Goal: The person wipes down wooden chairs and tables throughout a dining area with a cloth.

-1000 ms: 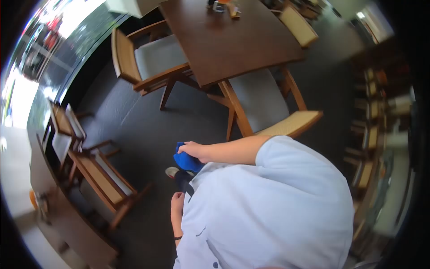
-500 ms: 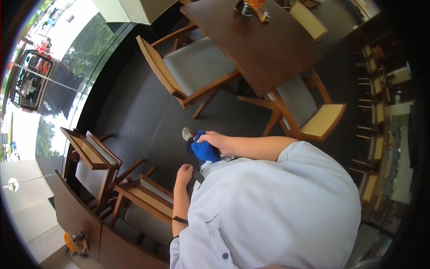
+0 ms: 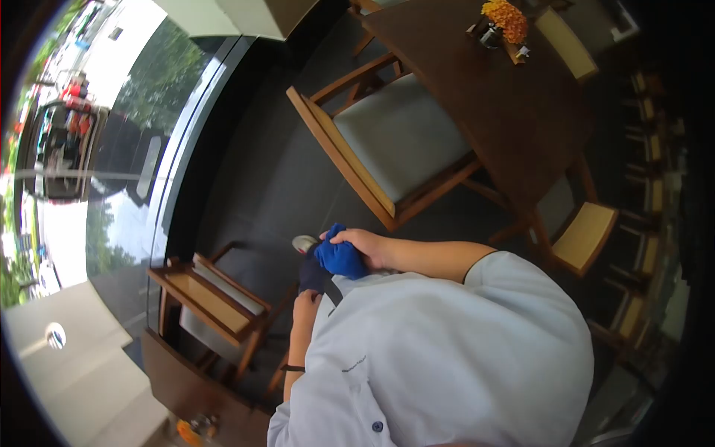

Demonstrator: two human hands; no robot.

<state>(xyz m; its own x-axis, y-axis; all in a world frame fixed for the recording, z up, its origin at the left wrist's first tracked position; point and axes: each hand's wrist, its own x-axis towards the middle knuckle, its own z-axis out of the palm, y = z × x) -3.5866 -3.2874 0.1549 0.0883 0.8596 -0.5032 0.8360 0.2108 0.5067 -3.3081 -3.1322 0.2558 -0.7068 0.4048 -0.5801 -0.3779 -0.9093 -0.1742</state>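
Note:
A bunched blue cloth (image 3: 341,255) is gripped in my right hand (image 3: 365,247), held in front of my body at waist height. The fingers wrap over its top and the cloth hangs down below them. My left hand (image 3: 305,305) hangs low beside my dark trousers (image 3: 313,274), with its fingers curled in and nothing visible sticking out of them. A dark band circles the left wrist. Part of a shoe (image 3: 303,243) shows beyond the blue cloth.
A wooden chair (image 3: 402,134) with a grey seat stands ahead by a dark table (image 3: 477,82), which bears orange flowers (image 3: 506,20). Another chair (image 3: 205,298) and table (image 3: 179,372) are to my left. A glass window (image 3: 160,89) borders the dark floor (image 3: 253,164).
My view has shifted, so the table and chairs ahead now appear farther right and lower. My left hand has dropped closer against the trousers. The blue cloth stays in my right hand.

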